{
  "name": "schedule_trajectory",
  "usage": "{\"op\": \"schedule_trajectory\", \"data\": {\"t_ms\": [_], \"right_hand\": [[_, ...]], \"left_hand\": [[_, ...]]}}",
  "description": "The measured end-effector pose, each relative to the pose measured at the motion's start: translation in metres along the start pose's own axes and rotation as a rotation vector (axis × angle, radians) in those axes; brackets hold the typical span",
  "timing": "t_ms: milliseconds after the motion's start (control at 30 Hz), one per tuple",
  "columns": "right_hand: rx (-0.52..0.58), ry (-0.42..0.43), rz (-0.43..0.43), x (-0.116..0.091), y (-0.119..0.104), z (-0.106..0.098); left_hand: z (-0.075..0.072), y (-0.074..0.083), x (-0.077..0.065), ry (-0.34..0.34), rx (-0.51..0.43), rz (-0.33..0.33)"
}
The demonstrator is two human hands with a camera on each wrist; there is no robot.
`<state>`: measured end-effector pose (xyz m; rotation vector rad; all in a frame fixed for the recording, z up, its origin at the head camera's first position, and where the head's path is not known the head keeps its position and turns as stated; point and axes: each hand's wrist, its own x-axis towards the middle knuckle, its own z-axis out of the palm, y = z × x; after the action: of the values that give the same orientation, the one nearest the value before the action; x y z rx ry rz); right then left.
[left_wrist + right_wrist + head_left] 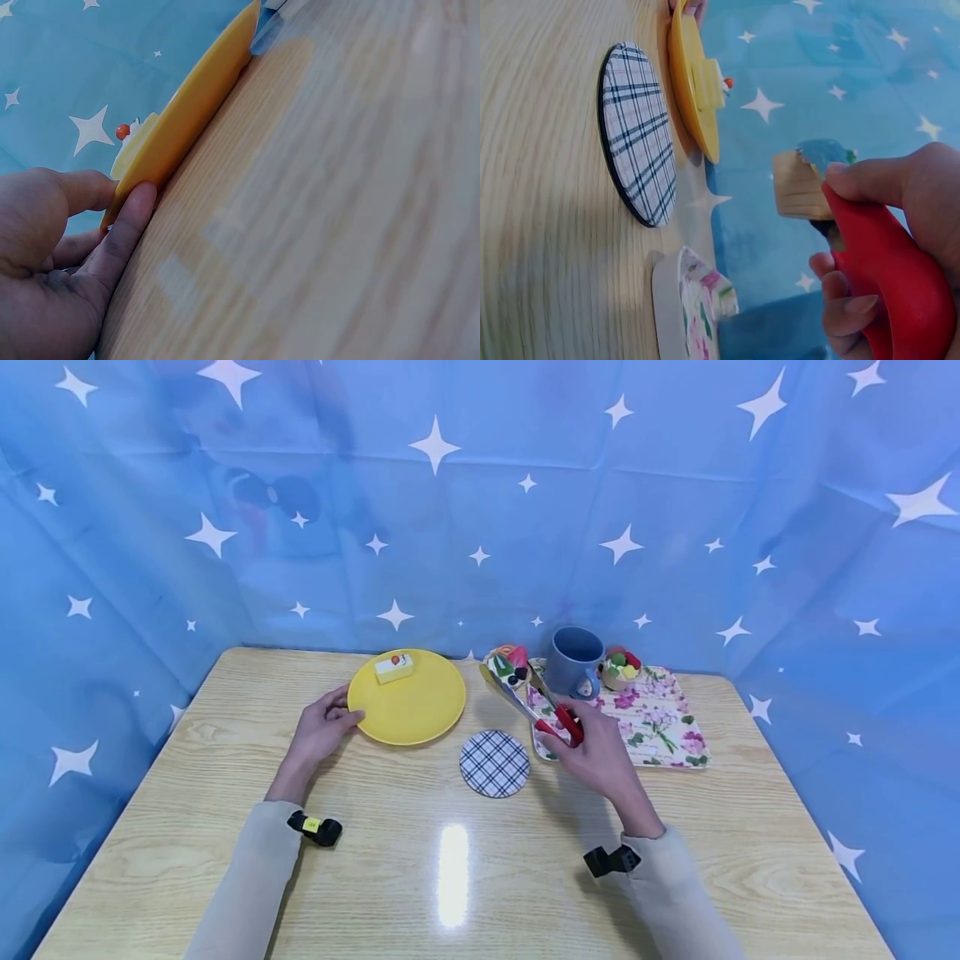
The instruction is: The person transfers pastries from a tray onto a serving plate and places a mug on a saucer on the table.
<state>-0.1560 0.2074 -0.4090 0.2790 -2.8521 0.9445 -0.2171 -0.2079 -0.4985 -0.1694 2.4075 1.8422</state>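
My left hand (322,731) pinches the left rim of a yellow plate (408,714), thumb and fingers on opposite faces in the left wrist view. On the plate lies a small white and yellow cake slice (394,669) with a red topping. My right hand (592,747) grips red-handled tongs (567,725). Between the tongs' tips is a fruit-topped tart (513,665), raised near the tray's back left corner. Its pale brown side (795,187) shows in the right wrist view, beyond the red handle (900,277).
A floral tray (652,718) stands at the right, bearing a blue mug (573,660) and a fruit-topped cupcake (621,670). Between plate and tray lies a round plaid coaster (494,763). Behind the wooden table (375,860) hangs a blue star-patterned curtain (487,518).
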Motion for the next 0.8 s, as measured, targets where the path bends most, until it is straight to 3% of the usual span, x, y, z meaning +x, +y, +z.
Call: {"op": "schedule_trajectory", "data": {"t_ms": [233, 800], "right_hand": [[-0.013, -0.005, -0.007, 0.005, -0.003, 0.008], [0.019, -0.032, -0.021, 0.021, -0.015, 0.026]], "left_hand": [[0.000, -0.001, 0.001, 0.000, -0.001, -0.020], [-0.003, 0.001, 0.000, -0.014, -0.032, 0.010]]}}
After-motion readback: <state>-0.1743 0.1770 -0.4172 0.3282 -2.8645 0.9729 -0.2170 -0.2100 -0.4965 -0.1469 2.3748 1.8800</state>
